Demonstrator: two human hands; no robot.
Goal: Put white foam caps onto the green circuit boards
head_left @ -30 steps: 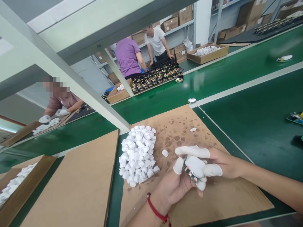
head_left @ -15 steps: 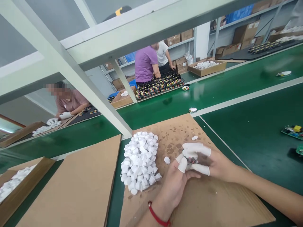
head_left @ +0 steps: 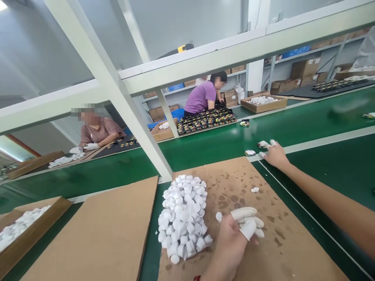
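Stretched out to the edge of the green belt, my right hand (head_left: pixel 275 154) has its fingers apart, with white finger covers on the tips. One fingertip touches a small circuit board (head_left: pixel 260 144) that carries a white piece and lies on the belt. Another such board (head_left: pixel 250 153) sits just left of it. Low over the cardboard sheet (head_left: pixel 293 238), my left hand (head_left: pixel 238 234) has its covered thumb and fingers drawn together; whatever is between them, if anything, is hidden. A heap of short white cylindrical pieces (head_left: pixel 184 214) lies left of that hand, and a loose white piece (head_left: pixel 218 217) is beside it.
A slanted pale metal post (head_left: pixel 140 125) rises beyond the heap. Left are a second cardboard sheet (head_left: pixel 96 226) and a box of white pieces (head_left: pixel 38 230). Across the belt, co-workers (head_left: pixel 200 97) stand by rows of circuit boards (head_left: pixel 208 121). A loose white piece (head_left: pixel 254 190) lies on the near sheet.
My hands were together around a small dark part; now my right hand has moved forward to a board at the belt's edge. My left hand stays over the cardboard. The view has tilted up.
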